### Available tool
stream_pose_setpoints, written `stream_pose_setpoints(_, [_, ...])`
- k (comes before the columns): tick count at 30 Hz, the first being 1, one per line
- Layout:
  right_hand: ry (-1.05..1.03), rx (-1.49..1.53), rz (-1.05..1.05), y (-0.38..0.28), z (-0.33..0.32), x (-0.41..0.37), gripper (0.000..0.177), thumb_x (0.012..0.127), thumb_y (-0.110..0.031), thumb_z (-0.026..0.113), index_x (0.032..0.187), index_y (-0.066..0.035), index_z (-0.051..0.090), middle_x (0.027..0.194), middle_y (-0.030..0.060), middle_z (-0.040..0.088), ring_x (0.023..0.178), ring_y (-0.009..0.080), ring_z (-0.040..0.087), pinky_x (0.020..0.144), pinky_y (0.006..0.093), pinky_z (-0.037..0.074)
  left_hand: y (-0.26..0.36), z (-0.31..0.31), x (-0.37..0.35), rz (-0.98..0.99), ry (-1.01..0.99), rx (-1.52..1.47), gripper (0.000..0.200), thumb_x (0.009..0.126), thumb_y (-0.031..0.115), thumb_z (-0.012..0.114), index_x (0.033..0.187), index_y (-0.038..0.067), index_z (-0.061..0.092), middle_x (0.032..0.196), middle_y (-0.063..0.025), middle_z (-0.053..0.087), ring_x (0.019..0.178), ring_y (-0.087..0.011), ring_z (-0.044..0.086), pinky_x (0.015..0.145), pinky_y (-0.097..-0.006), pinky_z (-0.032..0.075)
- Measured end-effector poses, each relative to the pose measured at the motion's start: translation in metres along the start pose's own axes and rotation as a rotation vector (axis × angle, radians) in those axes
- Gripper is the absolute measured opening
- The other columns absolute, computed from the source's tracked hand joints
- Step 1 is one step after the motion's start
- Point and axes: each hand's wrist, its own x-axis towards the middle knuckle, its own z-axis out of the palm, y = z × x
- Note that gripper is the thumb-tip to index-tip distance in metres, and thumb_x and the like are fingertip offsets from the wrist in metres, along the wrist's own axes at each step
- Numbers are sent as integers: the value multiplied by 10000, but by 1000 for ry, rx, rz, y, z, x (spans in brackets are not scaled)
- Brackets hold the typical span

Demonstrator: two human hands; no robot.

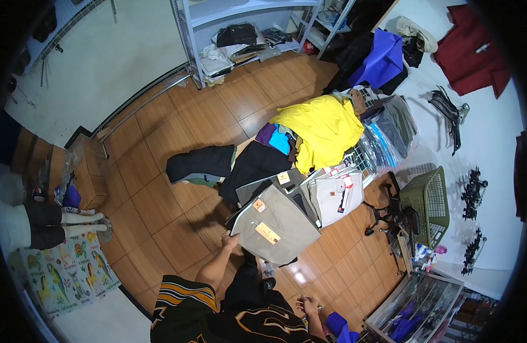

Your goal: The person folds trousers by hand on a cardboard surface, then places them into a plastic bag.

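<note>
My left hand (230,239) grips the left edge of a folded grey-beige garment (286,220) with an orange tag and a yellow label on it. My right hand (307,304) hangs low to the right of my body, its fingers loosely curled; whether it holds anything is too small to tell. Just beyond the held garment lie dark folded clothes (255,166) and a stack of light grey folded garments (339,197) with tags. A yellow cloth (323,128) is heaped behind them, beside purple and blue pieces.
A green basket (426,206) stands at the right, near a black wheeled base. Plastic-wrapped clothes (389,137) lie at the table's far right. A metal shelf (240,14) stands at the back, cardboard boxes (89,180) at the left, and a glass case (415,306) at the lower right.
</note>
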Motion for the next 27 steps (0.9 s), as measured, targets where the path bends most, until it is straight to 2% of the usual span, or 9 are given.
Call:
stream_pose_setpoints(5, [-13, 53, -59, -1, 6, 4, 147, 968, -110, 558, 1079, -31, 614, 959, 124, 710, 720, 199, 696, 560, 293, 538, 28, 25, -34, 178, 12, -92, 723, 794, 235, 695, 1351, -173, 482, 1372, -325, 545, 1304, -394, 533, 1096, -381, 432])
stream_pose_setpoints(9, [-34, 100, -114, 19, 3, 1, 145, 1002, -186, 555, 1092, -85, 607, 1004, 109, 715, 785, 203, 701, 601, 316, 557, 109, 26, -117, 348, -199, -62, 492, 799, 157, 628, 1239, -62, 622, 1310, -237, 610, 1208, -344, 592, 1022, -388, 466])
stream_pose_setpoints(11, [-25, 156, -142, 36, -2, 1, 140, 1004, -185, 551, 1087, -90, 612, 997, 101, 716, 784, 199, 701, 600, 317, 557, 120, 44, -139, 654, -121, -59, 405, 814, 158, 611, 1172, -26, 656, 1257, -199, 634, 1144, -330, 617, 972, -388, 484])
stream_pose_setpoints(15, [33, 277, -103, 90, -18, 2, 142, 1002, -173, 549, 1101, -94, 614, 991, 96, 718, 787, 196, 705, 612, 324, 572, 138, 71, -188, 758, -322, -75, 438, 735, 123, 610, 1128, -64, 661, 1254, -209, 633, 1156, -345, 614, 990, -377, 477])
stream_pose_setpoints(17, [51, 352, -101, 119, -27, -4, 146, 999, -173, 552, 1103, -91, 613, 992, 94, 718, 787, 196, 706, 618, 327, 579, 138, 93, -210, 900, -253, -96, 490, 694, 117, 609, 1137, -85, 657, 1288, -221, 624, 1210, -331, 590, 1028, -369, 458])
stream_pose_setpoints(19, [99, 443, -71, 148, -35, -15, 167, 992, -179, 563, 1119, -83, 615, 1003, 96, 716, 788, 199, 706, 634, 337, 591, 141, 108, -240, 902, -358, -128, 514, 688, 109, 602, 1163, -81, 655, 1304, -209, 624, 1243, -309, 572, 1034, -363, 455])
stream_pose_setpoints(23, [171, 596, -96, 218, -53, -31, 193, 989, -187, 569, 1139, -75, 616, 1020, 99, 713, 785, 201, 703, 646, 347, 596, 146, 141, -308, 932, -598, 1, 513, 698, 72, 564, 1177, -82, 660, 1259, -214, 660, 1140, -276, 640, 954, -324, 494])
stream_pose_setpoints(25, [230, 705, -122, 247, -62, -43, 197, 988, -189, 571, 1139, -71, 621, 1022, 101, 714, 774, 201, 699, 651, 350, 597, 137, 163, -342, 1074, -670, 37, 500, 704, 62, 544, 1168, -75, 671, 1175, -211, 701, 1037, -249, 673, 900, -312, 510])
stream_pose_setpoints(27, [269, 814, -137, 277, -73, -52, 193, 990, -200, 574, 1123, -70, 626, 1001, 94, 714, 757, 191, 693, 654, 344, 594, 133, 178, -389, 1013, -773, 107, 452, 694, 90, 532, 1082, -82, 687, 816, -98, 648, 769, -171, 581, 740, -295, 480])
